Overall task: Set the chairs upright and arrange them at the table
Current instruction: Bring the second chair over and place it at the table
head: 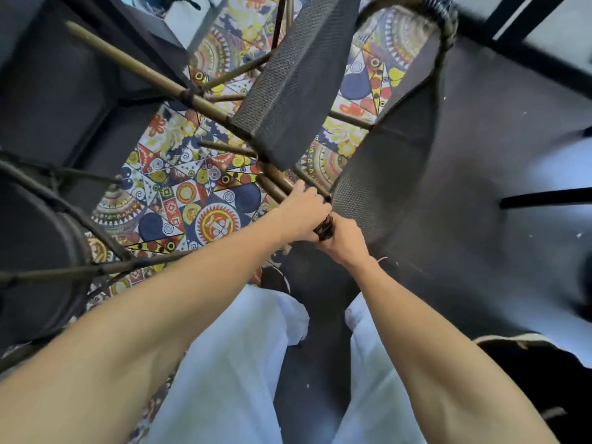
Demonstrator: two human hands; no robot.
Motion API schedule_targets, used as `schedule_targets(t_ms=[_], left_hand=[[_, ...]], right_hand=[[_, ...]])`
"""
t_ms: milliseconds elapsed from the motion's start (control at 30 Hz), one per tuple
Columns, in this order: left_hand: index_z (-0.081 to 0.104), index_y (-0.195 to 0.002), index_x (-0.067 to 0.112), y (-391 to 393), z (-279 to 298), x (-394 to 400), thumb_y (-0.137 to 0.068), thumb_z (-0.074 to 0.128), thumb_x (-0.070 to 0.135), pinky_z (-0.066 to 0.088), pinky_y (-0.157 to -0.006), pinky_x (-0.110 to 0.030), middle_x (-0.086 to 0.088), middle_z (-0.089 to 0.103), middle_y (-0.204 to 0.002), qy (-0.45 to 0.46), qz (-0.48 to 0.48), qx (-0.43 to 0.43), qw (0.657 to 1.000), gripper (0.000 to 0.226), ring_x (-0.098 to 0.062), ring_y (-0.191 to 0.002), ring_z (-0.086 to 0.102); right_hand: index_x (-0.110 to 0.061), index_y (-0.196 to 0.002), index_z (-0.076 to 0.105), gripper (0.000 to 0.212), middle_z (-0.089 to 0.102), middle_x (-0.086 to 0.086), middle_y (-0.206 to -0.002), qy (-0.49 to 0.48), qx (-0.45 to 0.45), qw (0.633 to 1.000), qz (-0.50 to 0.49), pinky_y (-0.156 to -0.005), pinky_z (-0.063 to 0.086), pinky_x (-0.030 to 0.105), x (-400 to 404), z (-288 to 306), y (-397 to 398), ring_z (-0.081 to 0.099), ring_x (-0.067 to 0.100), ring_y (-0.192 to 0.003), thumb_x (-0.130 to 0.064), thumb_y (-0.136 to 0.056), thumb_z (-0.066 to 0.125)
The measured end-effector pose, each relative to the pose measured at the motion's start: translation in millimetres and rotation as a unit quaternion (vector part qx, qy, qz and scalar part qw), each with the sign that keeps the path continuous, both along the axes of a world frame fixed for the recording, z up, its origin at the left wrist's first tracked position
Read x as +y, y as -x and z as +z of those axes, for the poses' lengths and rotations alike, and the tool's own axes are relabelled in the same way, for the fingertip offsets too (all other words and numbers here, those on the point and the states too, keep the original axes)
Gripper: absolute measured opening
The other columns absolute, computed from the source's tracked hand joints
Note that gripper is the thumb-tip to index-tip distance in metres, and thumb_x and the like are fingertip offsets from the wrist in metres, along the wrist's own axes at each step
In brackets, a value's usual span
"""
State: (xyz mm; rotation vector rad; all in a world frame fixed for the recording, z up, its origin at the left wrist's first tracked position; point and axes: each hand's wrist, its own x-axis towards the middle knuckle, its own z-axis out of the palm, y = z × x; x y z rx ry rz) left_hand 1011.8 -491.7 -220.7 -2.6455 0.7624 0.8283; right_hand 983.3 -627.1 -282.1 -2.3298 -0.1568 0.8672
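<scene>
A chair with a brown metal frame and black mesh seat hangs tilted in front of me, its legs pointing away to the upper left. My left hand is closed around a frame tube at the near corner of the mesh. Right beside it, my right hand grips the dark wrapped end of the same frame. A second chair with a dark round seat and dark metal frame stands at the left edge, partly cut off.
Colourful patterned floor tiles lie below the chair. A dark mat covers the floor to the right. Dark furniture fills the upper left, and a black bar juts in from the right. My white trousers fill the bottom.
</scene>
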Motion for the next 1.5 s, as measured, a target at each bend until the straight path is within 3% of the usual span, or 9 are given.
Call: schedule_targets(t_ms=[333,633,733,833,933,1100,1233,1367,1500], left_hand=[[0.051,-0.124,0.021,-23.9,128.0,39.3,-0.080,0.060,0.063,0.034,-0.090,-0.044,-0.002,0.059,-0.123,0.071,-0.047,0.028,0.996,0.062,-0.026,-0.117,0.049],[0.051,-0.118,0.026,-4.6,253.1,94.0,-0.077,0.066,0.060,0.028,-0.100,-0.043,0.000,0.055,-0.108,0.176,0.112,0.061,0.976,0.055,-0.025,-0.108,0.045],[0.053,-0.121,0.022,5.6,288.2,129.6,-0.080,0.069,0.052,0.027,-0.099,-0.039,-0.003,0.054,-0.111,0.177,0.153,0.057,0.970,0.054,-0.027,-0.109,0.046],[0.052,-0.126,0.018,24.4,318.2,169.6,-0.080,0.073,0.043,0.027,-0.100,-0.033,-0.008,0.055,-0.117,0.181,0.200,0.059,0.961,0.056,-0.027,-0.114,0.046],[0.049,-0.128,0.019,44.2,327.7,212.9,-0.078,0.075,0.037,0.031,-0.106,-0.040,-0.007,0.050,-0.123,0.166,0.262,0.089,0.946,0.059,-0.025,-0.121,0.041],[0.047,-0.129,0.019,79.4,319.4,269.4,-0.073,0.070,0.022,0.031,-0.109,-0.044,-0.005,0.042,-0.131,0.190,0.342,0.074,0.917,0.060,-0.024,-0.128,0.035],[0.048,-0.128,0.017,100.5,319.6,315.3,-0.079,0.069,0.009,0.027,-0.109,-0.039,-0.006,0.042,-0.134,0.208,0.372,0.068,0.902,0.053,-0.023,-0.127,0.034],[0.049,-0.119,0.013,125.3,310.0,356.4,-0.084,0.063,0.001,0.035,-0.097,-0.038,-0.009,0.045,-0.130,0.156,0.372,0.041,0.914,0.040,-0.031,-0.120,0.043],[0.057,-0.102,0.016,115.7,285.6,359.1,-0.092,0.055,0.015,0.049,-0.074,-0.043,-0.008,0.059,-0.108,0.108,0.349,0.032,0.930,0.010,-0.033,-0.100,0.060]], right_hand=[[-0.016,-0.088,0.067,0.042,0.073,0.007,-0.080,-0.005,-0.005,1.000,0.026,-0.062,0.055,0.040,22.7,134.4,-14.3,0.069,0.030,-0.072,-0.043,-0.056,0.073],[-0.017,-0.091,0.067,0.042,0.068,0.003,-0.080,0.127,-0.086,0.970,0.191,-0.062,0.047,0.030,56.9,287.4,-35.3,0.068,0.028,-0.079,-0.050,-0.067,0.073],[-0.017,-0.082,0.063,0.041,0.069,0.004,-0.080,0.136,-0.117,0.952,0.250,-0.062,0.047,0.030,96.3,325.3,-36.5,0.069,0.028,-0.077,-0.056,-0.069,0.070],[-0.017,-0.089,0.068,0.052,0.071,0.003,-0.084,0.126,-0.139,0.937,0.295,-0.063,0.048,0.030,142.3,350.5,-29.2,0.069,0.027,-0.076,-0.064,-0.068,0.067],[-0.019,-0.092,0.068,0.061,0.070,0.000,-0.082,0.107,-0.141,0.925,0.337,-0.062,0.048,0.030,189.2,365.4,-14.7,0.068,0.024,-0.075,-0.073,-0.065,0.067],[-0.016,-0.101,0.067,0.053,0.060,0.000,-0.081,0.080,-0.129,0.913,0.378,-0.068,0.052,0.033,250.6,370.6,0.1,0.070,0.026,-0.085,-0.062,-0.073,0.068],[-0.015,-0.113,0.059,0.061,0.069,0.006,-0.100,0.038,-0.085,0.919,0.383,-0.073,0.052,0.036,294.1,364.6,13.3,0.068,0.030,-0.093,-0.059,-0.073,0.070],[-0.010,-0.116,0.047,0.059,0.066,0.012,-0.108,-0.006,0.026,0.940,0.340,-0.069,0.045,0.033,300.0,334.2,36.9,0.064,0.033,-0.097,-0.041,-0.074,0.075],[-0.012,-0.122,0.046,0.042,0.060,0.005,-0.099,0.000,0.157,0.919,0.362,-0.069,0.045,0.031,263.9,287.8,81.7,0.061,0.027,-0.092,-0.019,-0.084,0.063]])
